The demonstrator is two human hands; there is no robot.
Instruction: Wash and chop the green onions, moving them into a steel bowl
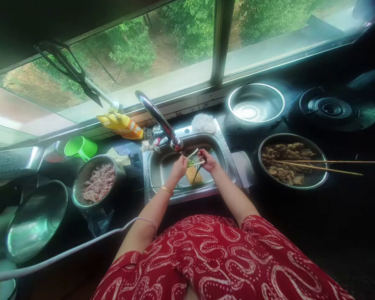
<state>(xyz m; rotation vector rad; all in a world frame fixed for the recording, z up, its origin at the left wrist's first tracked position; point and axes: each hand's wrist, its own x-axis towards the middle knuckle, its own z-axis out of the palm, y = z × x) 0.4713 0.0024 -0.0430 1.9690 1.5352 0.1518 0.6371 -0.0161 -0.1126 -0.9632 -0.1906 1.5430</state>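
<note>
Both hands meet over the middle of the sink point(220, 146), just under the spout of the tap point(158, 116), so the step in hand looks like rinsing or trimming a small bunch of green onions point(196, 160). The left hand point(178, 166) is curled, its fingers closed on the pale root ends of the stalks. The right hand point(208, 160) is likewise closed round the same bunch a little farther along, toward the sink's right wall. The green tops droop down and trail along the basin floor toward its near rim. Whether water is running from the spout cannot be told at this size.

Under the stalks, near the front edge of the basin, lies a yellow-orange lump point(194, 175), perhaps a sponge or a piece of food; it is too small to tell. Neither hand touches it.

By my reading, the next move calls for a firm pinch at the root ends while the other hand works along the stalks, keeping the limp tops inside the basin.

On the counter left of the sink stands a metal bowl of minced meat point(98, 181), with a green cup point(80, 146) behind it and a yellow bottle point(120, 123) lying on the sill. On the right a bowl of cooked food point(292, 166) carries long chopsticks point(325, 164) across its rim, and a steel colander point(255, 102) sits behind it.
</note>
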